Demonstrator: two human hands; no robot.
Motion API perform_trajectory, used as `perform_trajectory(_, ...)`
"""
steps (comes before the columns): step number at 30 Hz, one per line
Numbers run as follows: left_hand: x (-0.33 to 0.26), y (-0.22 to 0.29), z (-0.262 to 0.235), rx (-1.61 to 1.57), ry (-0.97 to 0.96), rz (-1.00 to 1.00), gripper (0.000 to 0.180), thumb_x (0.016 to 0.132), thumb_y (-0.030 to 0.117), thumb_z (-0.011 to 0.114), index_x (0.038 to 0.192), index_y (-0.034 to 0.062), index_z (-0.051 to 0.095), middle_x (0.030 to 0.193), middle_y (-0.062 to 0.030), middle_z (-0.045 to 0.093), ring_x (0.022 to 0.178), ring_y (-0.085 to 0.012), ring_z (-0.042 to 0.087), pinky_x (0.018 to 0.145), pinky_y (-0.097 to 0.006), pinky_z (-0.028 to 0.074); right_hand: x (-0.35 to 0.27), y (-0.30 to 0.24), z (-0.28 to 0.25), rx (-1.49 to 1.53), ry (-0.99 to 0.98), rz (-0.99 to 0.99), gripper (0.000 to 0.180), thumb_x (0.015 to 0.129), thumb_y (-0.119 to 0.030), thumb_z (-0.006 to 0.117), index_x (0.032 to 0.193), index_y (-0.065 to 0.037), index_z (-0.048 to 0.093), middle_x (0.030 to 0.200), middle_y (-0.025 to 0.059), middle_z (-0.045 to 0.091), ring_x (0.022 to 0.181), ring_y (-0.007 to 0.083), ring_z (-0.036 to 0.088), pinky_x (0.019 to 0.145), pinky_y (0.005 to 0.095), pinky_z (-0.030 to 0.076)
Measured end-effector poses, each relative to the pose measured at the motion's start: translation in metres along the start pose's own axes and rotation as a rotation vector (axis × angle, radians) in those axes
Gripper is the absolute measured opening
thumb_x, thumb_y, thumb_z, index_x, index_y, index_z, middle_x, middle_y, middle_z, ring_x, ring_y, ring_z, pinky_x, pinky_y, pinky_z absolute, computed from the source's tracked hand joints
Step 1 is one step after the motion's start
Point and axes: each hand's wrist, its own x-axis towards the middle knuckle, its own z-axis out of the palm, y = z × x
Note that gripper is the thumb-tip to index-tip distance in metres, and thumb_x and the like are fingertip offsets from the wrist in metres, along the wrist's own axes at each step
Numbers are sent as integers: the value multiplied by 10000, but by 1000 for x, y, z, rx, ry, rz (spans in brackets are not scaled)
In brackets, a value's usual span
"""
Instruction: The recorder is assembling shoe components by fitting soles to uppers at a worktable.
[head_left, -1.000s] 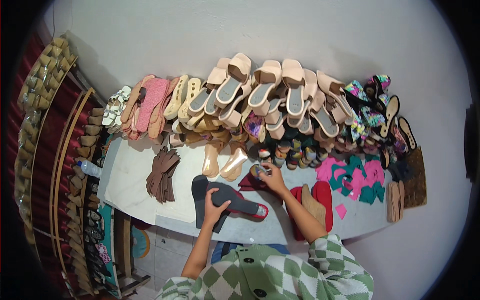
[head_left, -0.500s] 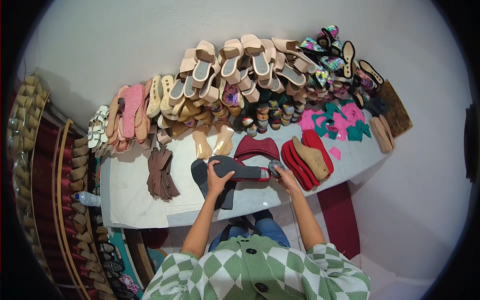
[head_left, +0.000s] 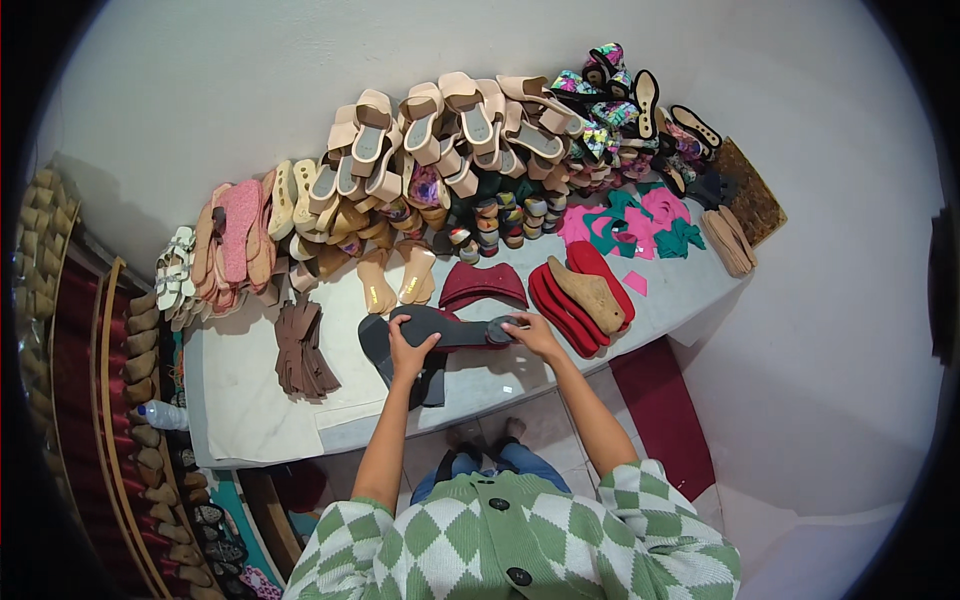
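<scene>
My left hand (head_left: 408,350) grips the sole (head_left: 450,328); my right hand (head_left: 531,334) pinches a heel piece (head_left: 499,330), seemingly fitting it; careful alignment seems needed.

The site is a shoemaking workshop. Indicators: sandals (head_left: 421,118) stacked on the worktable (head_left: 490,385), with red soles (head_left: 565,322) and fabric cutouts (head_left: 657,213) alongside

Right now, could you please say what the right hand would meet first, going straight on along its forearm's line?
Past the round dark piece in the right hand, probably the maroon pieces, though depth is unclear.
</scene>
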Motion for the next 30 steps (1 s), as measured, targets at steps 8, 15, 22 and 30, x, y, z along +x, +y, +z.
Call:
perform_trajectory(8, -4, 13, -3, 133, 43, -39, 690, 575, 290, 796, 1111, 92, 408, 1113, -185, 425, 1064, -342, 401, 895, -387, 355, 11, -7, 26, -194, 148, 42, 397, 676, -290, 744, 893, 25, 635, 732, 89, 628, 627, 151, 614, 509, 272, 469)
perform_trajectory(15, -1, 47, 4, 587, 63, 195, 697, 575, 299, 774, 1161, 137, 431, 1260, -194, 317, 1167, -351, 326, 947, -445, 258, 28, 32, 17, -205, 229, -47, 406, 681, -252, 752, 919, 43, 609, 675, 34, 588, 532, 98, 570, 432, 227, 477)
perform_trajectory(22, 21, 83, 39, 355, -597, 594, 665, 654, 316, 709, 1249, 203, 433, 1261, -70, 432, 1199, -228, 373, 962, -430, 205, 38, 27, 11, -185, 234, 20, 449, 667, -282, 761, 917, 51, 592, 663, 33, 586, 520, 91, 553, 429, 227, 462)
perform_trajectory(30, 26, 66, 60, 355, -654, 424, 542, 708, 344, 661, 1198, 169, 511, 1070, -63, 596, 1035, -207, 512, 907, -352, 276, 31, -2, 6, -269, 137, 115, 514, 634, -349, 774, 939, 16, 578, 705, 60, 605, 580, 121, 572, 495, 268, 479)
